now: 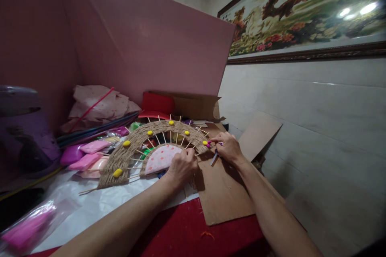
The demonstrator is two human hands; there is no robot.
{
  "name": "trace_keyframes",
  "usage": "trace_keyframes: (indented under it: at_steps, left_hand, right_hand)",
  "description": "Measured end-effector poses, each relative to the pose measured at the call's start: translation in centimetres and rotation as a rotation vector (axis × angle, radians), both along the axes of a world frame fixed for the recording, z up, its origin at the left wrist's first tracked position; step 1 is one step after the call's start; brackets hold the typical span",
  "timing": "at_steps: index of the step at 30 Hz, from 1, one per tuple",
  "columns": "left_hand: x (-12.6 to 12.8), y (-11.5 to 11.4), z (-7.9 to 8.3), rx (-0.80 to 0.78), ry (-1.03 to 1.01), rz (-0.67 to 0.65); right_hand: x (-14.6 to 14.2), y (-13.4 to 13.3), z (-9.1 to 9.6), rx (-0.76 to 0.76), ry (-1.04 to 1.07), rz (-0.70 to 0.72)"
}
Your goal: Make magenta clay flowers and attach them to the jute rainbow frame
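Leftward, room is narrowed by pink packets [86, 162] beside the woven fan [113, 164], whose pale panel [159, 160] is pinched by the left hand [183, 164]. Scissors [214, 158] are gripped in the right hand [228, 147], fingertips at a pink bit [208, 143]; beyond cardboard [223, 192], reach is bounded by wall [331, 128].

The light is dim, with white reflections glaring on the framed picture [286, 18]. Soft shadow darkens the cardboard [224, 194] beside the left hand [182, 165]; wide-angle distortion stretches the edges.
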State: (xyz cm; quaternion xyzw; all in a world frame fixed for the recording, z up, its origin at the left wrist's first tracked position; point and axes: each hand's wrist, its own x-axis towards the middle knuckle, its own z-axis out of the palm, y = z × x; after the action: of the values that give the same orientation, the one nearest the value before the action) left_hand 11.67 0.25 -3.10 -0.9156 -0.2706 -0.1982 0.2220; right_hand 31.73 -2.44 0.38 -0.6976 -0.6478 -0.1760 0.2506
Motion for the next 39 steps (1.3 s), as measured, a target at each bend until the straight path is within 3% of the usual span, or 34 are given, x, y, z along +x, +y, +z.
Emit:
trace_keyframes:
  at_steps: [10,18,26,32,35,39]
  left_hand:
    - [0.1,0.2,-0.1,0.021,-0.014,-0.006]
    - [0.1,0.2,-0.3,0.042,-0.023,-0.001]
    - [0.0,0.1,0.0,0.039,-0.043,-0.012]
    - [-0.2,0.0,0.0,0.032,-0.055,0.008]
    - [-0.2,0.0,0.1,0.034,-0.056,0.013]
    - [-0.2,0.0,0.1,0.052,-0.069,0.01]
  right_hand:
    - [-0.4,0.2,-0.7,-0.05,-0.023,0.046]
    - [-0.7,0.0,0.0,-0.046,0.053,-0.076]
    - [-0.9,-0.3,-0.2,0.046,-0.022,-0.013]
    - [-1.2,-0.3,-0.7,0.002,-0.065,0.037]
    - [-1.3,-0.3,-0.4,0.028,-0.01,-0.008]
    - [-1.1,0.0,-0.2,0.107,0.225,-0.067]
